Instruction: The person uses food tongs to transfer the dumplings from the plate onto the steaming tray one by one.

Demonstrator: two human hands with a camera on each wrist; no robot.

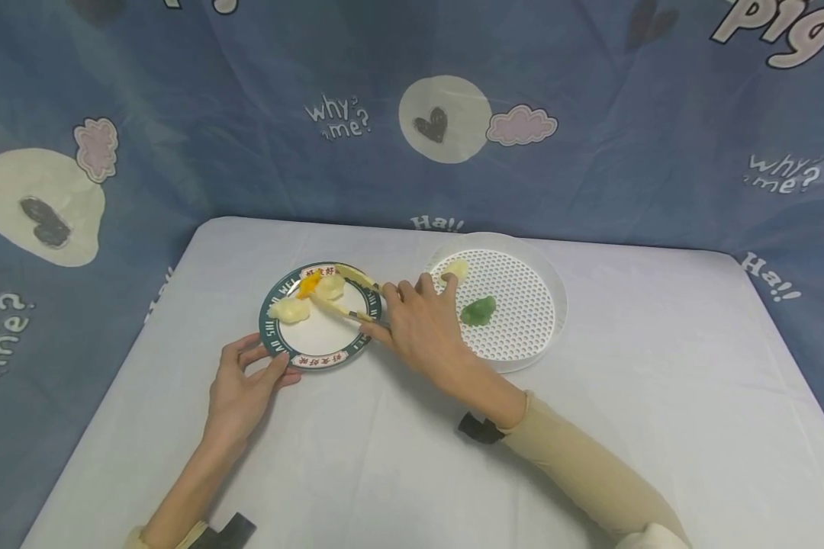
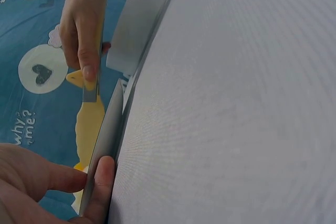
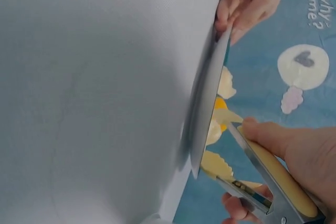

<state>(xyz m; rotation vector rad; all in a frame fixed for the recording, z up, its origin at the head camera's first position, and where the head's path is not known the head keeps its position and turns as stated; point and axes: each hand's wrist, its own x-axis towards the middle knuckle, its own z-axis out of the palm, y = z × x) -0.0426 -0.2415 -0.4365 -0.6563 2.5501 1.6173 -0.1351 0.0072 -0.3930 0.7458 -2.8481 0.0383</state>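
My left hand (image 1: 236, 389) pinches the near left rim of a white plate (image 1: 319, 339) with a green lettered border, its thumb on top and fingers beneath. On the plate lie two pale dumpling-like pieces (image 1: 289, 310) and an orange piece (image 1: 309, 284). My right hand (image 1: 429, 328) grips yellow-and-metal tongs (image 3: 278, 177) and reaches in from the right. The tongs' arms are spread over the plate, one tip close to the orange piece. In the left wrist view, the plate (image 2: 107, 129) shows edge-on, slightly tilted, between thumb and finger.
Right of the plate stands a round white perforated tray (image 1: 522, 305). It holds a green dumpling-like piece (image 1: 478, 311) and a pale yellow piece (image 1: 457, 268), partly beyond my right hand. A white cloth (image 1: 625, 381) covers the table. A blue printed curtain (image 1: 357, 183) hangs behind it.
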